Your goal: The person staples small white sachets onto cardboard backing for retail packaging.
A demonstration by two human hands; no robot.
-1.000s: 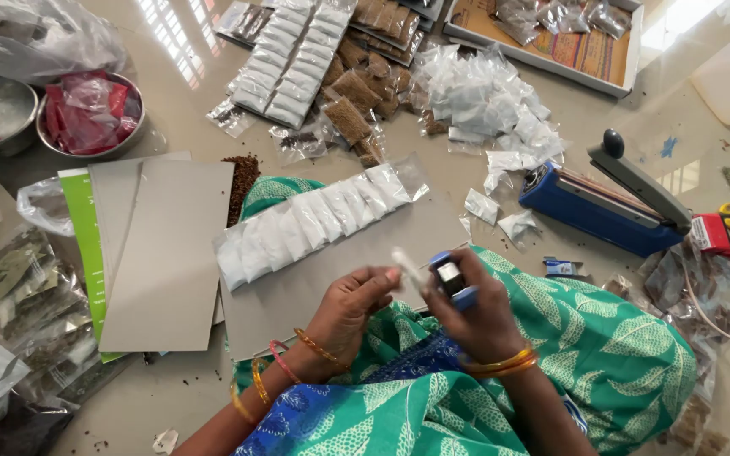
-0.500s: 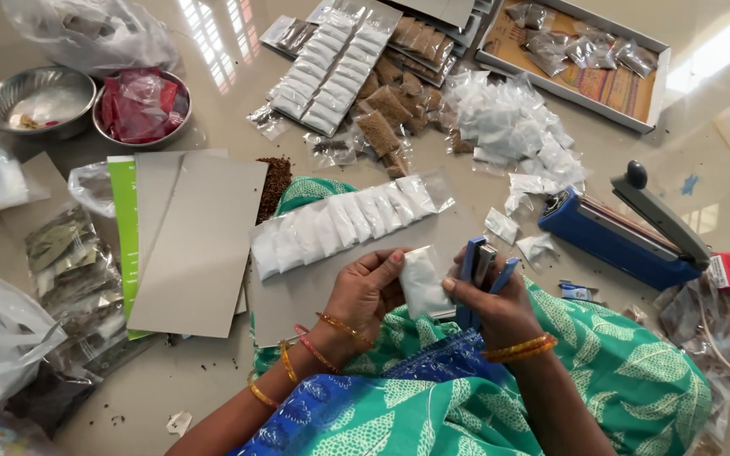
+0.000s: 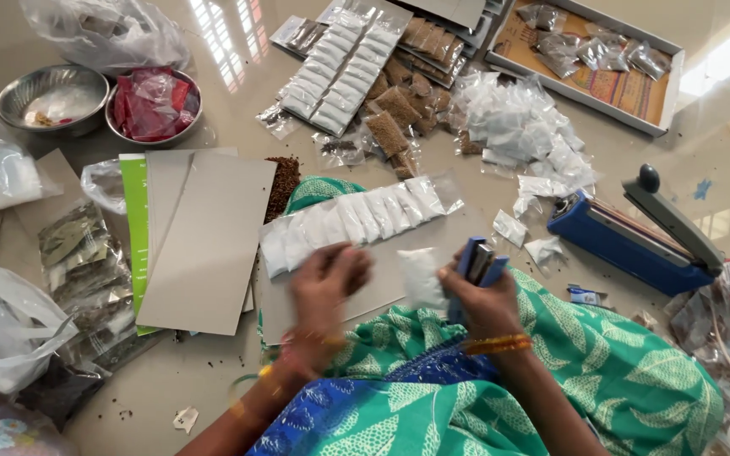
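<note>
Two hands over grey card [image 3: 382,279]: right hand [image 3: 483,295] now clamps blue stapler [image 3: 476,263] upright, small white pouch [image 3: 422,277] beside it; left hand [image 3: 327,283] has let go, blurred, fingers apart. Pouch row [image 3: 356,221] unchanged.

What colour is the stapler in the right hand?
Blue with a grey metal top; the stapler shows best in the head view, gripped by the right hand.
</note>
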